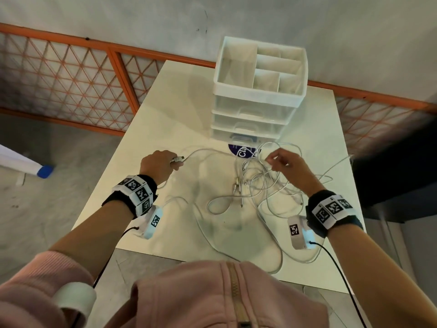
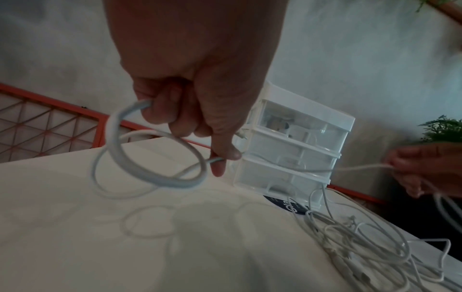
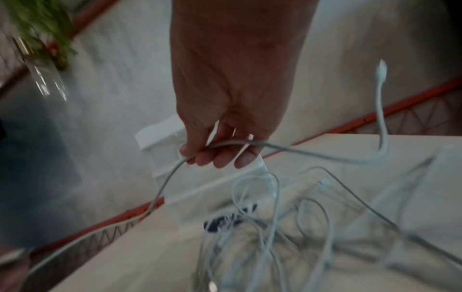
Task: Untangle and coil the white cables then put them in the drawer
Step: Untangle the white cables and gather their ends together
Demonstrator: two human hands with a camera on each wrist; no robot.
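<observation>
A: Your left hand (image 1: 158,165) grips a started coil by its USB plug; your right hand (image 1: 286,162) pinches a strand above the tangled white cables (image 1: 264,185), just before the drawer unit (image 1: 257,102).

B: Risk: pull hard and you likely tighten the knots, or drag the heap off the table (image 1: 146,129).

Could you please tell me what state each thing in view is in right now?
left hand: grips a cable end, a few loops coiled in it.
right hand: pinches a cable strand above the tangle.
white cables: mostly tangled, loose on the table.
drawer unit: upright, all three drawers closed.
top tray: open, compartments look empty.
dark round sticker: flat on the table, partly under cables.
</observation>
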